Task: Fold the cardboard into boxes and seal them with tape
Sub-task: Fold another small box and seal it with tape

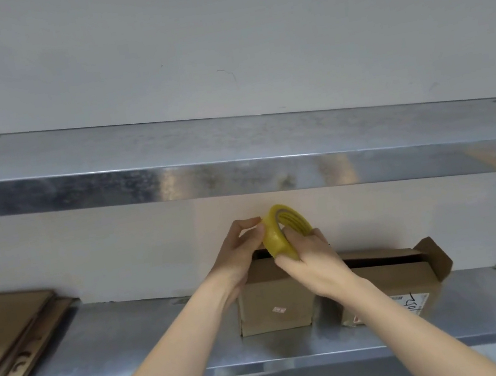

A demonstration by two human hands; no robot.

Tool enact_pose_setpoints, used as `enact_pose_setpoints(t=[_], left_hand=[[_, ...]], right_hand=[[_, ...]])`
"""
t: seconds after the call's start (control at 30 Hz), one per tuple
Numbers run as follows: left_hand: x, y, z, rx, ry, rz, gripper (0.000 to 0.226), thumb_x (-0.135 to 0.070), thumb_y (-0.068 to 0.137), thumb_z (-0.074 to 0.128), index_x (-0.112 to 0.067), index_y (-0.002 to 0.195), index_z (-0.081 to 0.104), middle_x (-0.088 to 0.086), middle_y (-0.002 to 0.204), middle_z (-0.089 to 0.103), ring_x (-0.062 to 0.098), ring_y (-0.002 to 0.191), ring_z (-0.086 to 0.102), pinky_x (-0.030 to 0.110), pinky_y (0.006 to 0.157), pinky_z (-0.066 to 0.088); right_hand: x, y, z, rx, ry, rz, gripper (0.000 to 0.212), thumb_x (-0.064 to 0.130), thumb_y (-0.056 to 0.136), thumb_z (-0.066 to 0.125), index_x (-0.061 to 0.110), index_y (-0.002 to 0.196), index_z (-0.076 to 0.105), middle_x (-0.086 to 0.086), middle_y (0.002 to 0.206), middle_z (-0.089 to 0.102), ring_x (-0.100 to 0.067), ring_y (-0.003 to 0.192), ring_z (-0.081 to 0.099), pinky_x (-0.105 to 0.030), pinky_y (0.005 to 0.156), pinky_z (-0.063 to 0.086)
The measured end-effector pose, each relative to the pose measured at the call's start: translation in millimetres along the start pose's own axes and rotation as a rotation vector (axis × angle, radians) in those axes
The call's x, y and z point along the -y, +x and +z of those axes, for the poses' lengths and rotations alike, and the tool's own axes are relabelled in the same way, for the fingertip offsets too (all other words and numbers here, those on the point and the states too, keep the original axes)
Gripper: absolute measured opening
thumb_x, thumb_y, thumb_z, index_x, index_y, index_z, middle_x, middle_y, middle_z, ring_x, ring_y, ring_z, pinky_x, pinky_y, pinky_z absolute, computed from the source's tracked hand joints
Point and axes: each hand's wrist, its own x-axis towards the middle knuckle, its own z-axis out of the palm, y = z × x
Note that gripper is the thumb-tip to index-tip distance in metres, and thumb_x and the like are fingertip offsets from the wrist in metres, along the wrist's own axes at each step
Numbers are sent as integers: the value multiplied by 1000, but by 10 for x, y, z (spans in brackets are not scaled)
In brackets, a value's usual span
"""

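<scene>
Head: right fingers (286, 260) curl round glossy yellow tape ring (276, 237); left fingers (251, 224) pinch rim.

Little can be read. On the front of the left box (273, 298), near the middle of the counter (135, 347), a small white sticker (279, 310) with red print is seen, too small to be made out. On the right box (397, 281) a white label (410, 303) is stuck, overwritten by hand in black marker with tilted characters resembling "750"; the reading is uncertain. Dark printed marks are borne by the flat cardboard (10, 342) at the counter's left edge, cut off and illegible.
</scene>
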Motion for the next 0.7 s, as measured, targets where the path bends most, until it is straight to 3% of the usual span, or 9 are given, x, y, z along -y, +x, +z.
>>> enact_pose_setpoints(t=[0.03, 0.1, 0.2, 0.3, 0.4, 0.5, 0.57, 0.63, 0.7], left_hand=[[7, -2, 22, 21, -3, 13, 23, -16, 93, 60, -15, 116, 55, 14, 109, 69, 20, 90, 65, 29, 88, 48], [7, -16, 69, 69, -19, 39, 40, -4, 90, 61, -21, 124, 49, 8, 97, 69, 14, 87, 66, 22, 83, 48], [-4, -10, 60, 74, 1, 22, 64, -3, 87, 64, -30, 139, 37, 3, 96, 69, 16, 98, 64, 31, 105, 41], [-41, 39, 44, 87, -3, -38, 50, -30, 92, 63, -26, 139, 46, 6, 119, 68, 21, 113, 62, 45, 116, 27], [-107, 19, 111, 48, -28, -63, 66, -57, 82, 63, -23, 137, 52, 1, 126, 65, 22, 120, 58, 50, 116, 26], [-77, 24, 130, 26, -121, -29, 60, -35, 82, 64, -19, 138, 49, 2, 115, 69, 20, 110, 63, 39, 110, 38], [-68, 0, 149, 69, -118, -24, 53, -15, 91, 60, -20, 141, 43, -5, 100, 71, 10, 96, 66, 23, 89, 49], [-55, -26, 161, 102, -112, -13, 53, -4, 92, 57, -22, 140, 41, -6, 100, 71, 6, 94, 66, 17, 79, 50], [-69, -53, 168, 132, -136, 19, 56, -1, 89, 59, -22, 138, 43, 1, 106, 70, 12, 100, 66, 22, 84, 50]], right_hand=[[-10, 18, 10, -18, 2, 13, 9, 30, 94, 42, 23, 92, 37, 4, 72, 53, -16, 75, 41, -34, 84, 32], [-19, 39, 36, -71, 51, 53, 28, 49, 86, 33, 23, 94, 43, 0, 78, 60, -25, 86, 50, -37, 89, 39], [-50, 34, 78, -92, 98, 86, 45, 57, 78, 25, 24, 99, 46, 0, 84, 59, -31, 96, 48, -38, 86, 43], [-70, 18, 44, -74, 138, 57, 21, 46, 85, 34, 29, 91, 45, 10, 78, 52, -25, 90, 46, -36, 79, 43], [-35, -3, -17, 11, 94, -2, 11, 28, 95, 40, 24, 100, 49, 4, 85, 56, -21, 87, 41, -36, 90, 37], [-29, -15, -22, 4, 83, -26, 9, 37, 90, 36, 33, 90, 44, 9, 77, 52, -16, 82, 40, -36, 85, 35], [-49, 5, -1, -46, 96, -1, 24, 52, 80, 29, 34, 86, 43, 5, 72, 57, -23, 84, 47, -39, 82, 42], [-65, 7, 12, -55, 116, 35, 48, 60, 74, 24, 33, 106, 48, 0, 76, 63, -31, 95, 49, -43, 83, 47], [-88, -7, 7, -70, 175, 42, 60, 63, 76, 26, 35, 126, 43, 0, 81, 64, -31, 97, 51, -42, 82, 49]])
